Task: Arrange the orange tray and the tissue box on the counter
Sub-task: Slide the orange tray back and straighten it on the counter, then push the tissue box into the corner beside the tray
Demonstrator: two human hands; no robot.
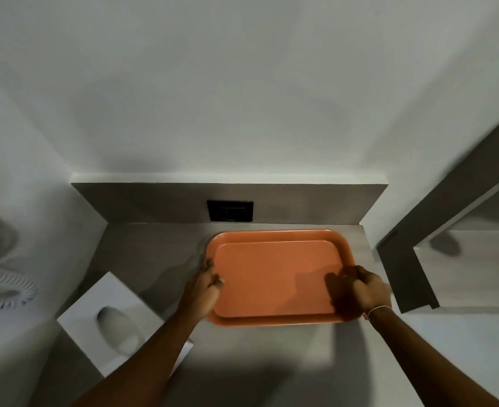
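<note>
Both hands grip orange tray (274, 277) ends | left hand (204, 289) | right hand (368, 292)

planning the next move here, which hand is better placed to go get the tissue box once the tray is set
Left. The tissue box sits at the counter's left edge, just beside the left hand gripping the orange tray. The right hand holds the tray's far side and would have to cross over it.

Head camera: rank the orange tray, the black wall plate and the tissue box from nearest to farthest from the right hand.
1. Orange tray: gripped at its right edge by the right hand.
2. Black wall plate: on the backsplash behind the tray.
3. Tissue box: far left, by the counter's front edge.
</note>
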